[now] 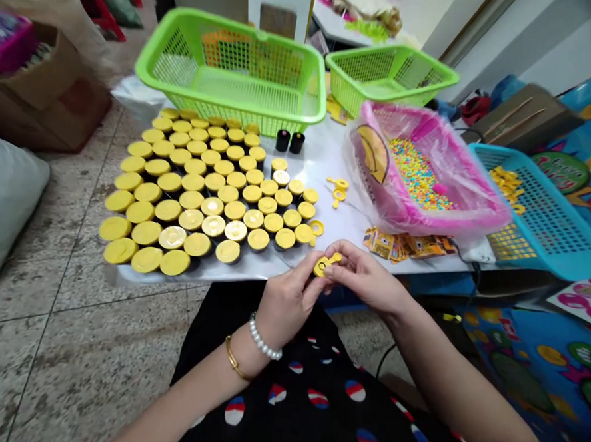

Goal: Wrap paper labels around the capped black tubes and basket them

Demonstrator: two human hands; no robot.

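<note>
Over the table's front edge, my left hand [291, 293] and my right hand [361, 276] meet around a small yellow plastic piece [321, 265]. It has a round body with a dark ring mark and a short stem pointing up to the right. Fingers and thumbs of both hands pinch it; its underside is hidden. Left of my hands stand many black cups with yellow lids [190, 219] in close rows. A loose yellow ring piece [317, 228] lies just beyond my left hand, and more yellow ring pieces [339, 196] lie farther back.
A pink basket [475, 222] lined with clear plastic holds colourful beads. Small printed packets [399, 246] lie before it. Green baskets [183, 91] stand at the back, near two black cups [283, 141]. A blue basket [564, 244] with yellow pieces sits right.
</note>
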